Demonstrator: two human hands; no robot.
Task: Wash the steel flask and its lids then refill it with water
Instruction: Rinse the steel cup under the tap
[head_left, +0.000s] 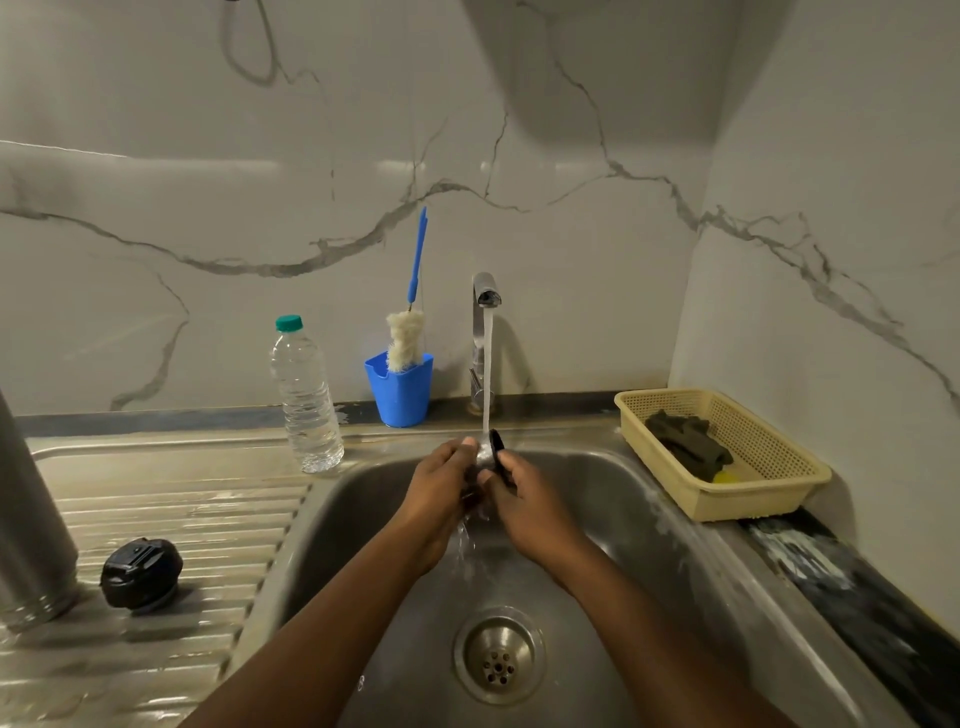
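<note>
Over the steel sink (597, 499), my left hand (441, 478) and my right hand (524, 499) together hold a small black lid (497, 446) under the running water from the tap (485, 291). Fingers of both hands curl round the lid, which is mostly hidden between them. The steel flask (28, 519) stands upright at the far left edge on the ribbed drainboard (197, 519). A second black lid (141, 571) lies on the drainboard beside the flask.
A clear plastic water bottle (306, 400) with a green cap stands left of the sink. A blue cup (400, 389) holds a bottle brush (410, 322). At the right, a cream basket (779, 499) contains a dark scrubber. The drain (500, 656) sits below.
</note>
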